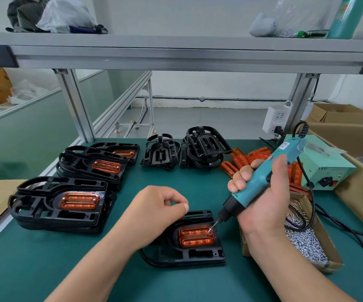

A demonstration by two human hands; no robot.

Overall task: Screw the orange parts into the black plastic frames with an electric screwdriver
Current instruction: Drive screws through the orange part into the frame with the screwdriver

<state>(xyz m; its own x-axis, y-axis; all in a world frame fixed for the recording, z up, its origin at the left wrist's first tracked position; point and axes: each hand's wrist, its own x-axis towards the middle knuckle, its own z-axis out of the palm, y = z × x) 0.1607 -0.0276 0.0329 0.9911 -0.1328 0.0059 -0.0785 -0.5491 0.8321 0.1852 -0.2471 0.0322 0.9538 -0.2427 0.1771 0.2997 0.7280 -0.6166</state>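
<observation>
The right hand (261,192) is wrapped around the teal electric screwdriver (269,177), tilted so its bit (212,226) comes down at the far right corner of the orange part (196,236). That part sits seated in the black frame (189,243) lying flat on the green table (176,284), near and centre. The left hand (154,211) hovers over the frame's left side, fingers curled in with thumb and forefinger pinched close; whether it holds a screw cannot be told, and its contact with the frame is hidden.

A small screw seems to be at the bit's tip, though it is too small to be sure. The step in hand looks like driving that corner screw. To do it well, the driver probably wants bringing more upright over the hole, since a slanted bit can slip and scar the orange plastic. The left hand would do best pressing the frame down so it cannot spin.

Finished frames (67,201) with orange inserts are stacked to the left, bare frames (204,147) wait at the far side, loose orange parts (241,160) lie beyond the driver, and a box of screws (307,243) sits at the right.
</observation>
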